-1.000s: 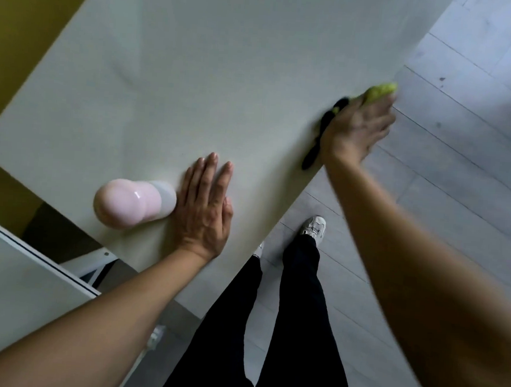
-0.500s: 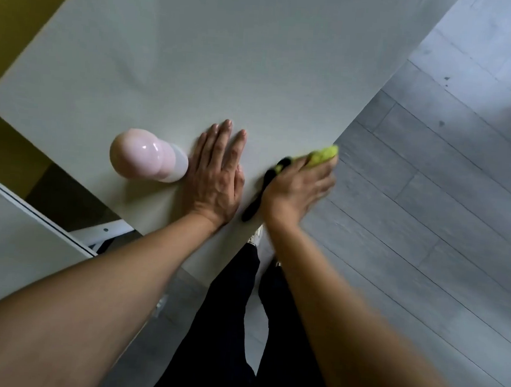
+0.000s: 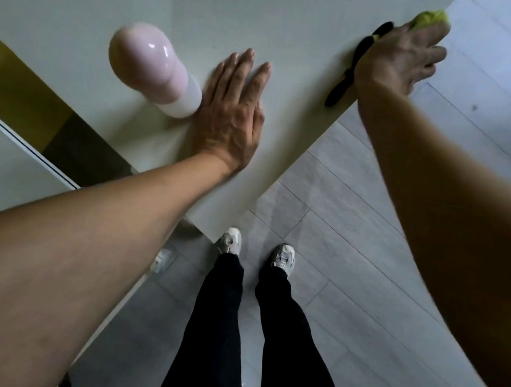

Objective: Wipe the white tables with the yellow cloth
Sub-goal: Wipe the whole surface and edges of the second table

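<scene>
A white table (image 3: 260, 18) fills the upper part of the view. My right hand (image 3: 400, 57) presses the yellow cloth (image 3: 431, 19) onto the table's right edge, far from me; only the cloth's yellow tip and a black trim strip (image 3: 347, 79) show past my fingers. My left hand (image 3: 232, 116) lies flat, fingers straight, on the table near its front corner, holding nothing.
A glossy pink and white lamp-like object (image 3: 154, 68) stands on the table just left of my left hand. A second white surface (image 3: 5, 163) lies at the lower left. Grey plank floor (image 3: 398, 203) is to the right; my legs and shoes (image 3: 229, 243) are below the corner.
My right hand slid the cloth along the table's right edge toward my left hand, then back out away from me. My left hand stayed flat beside the pink object.
</scene>
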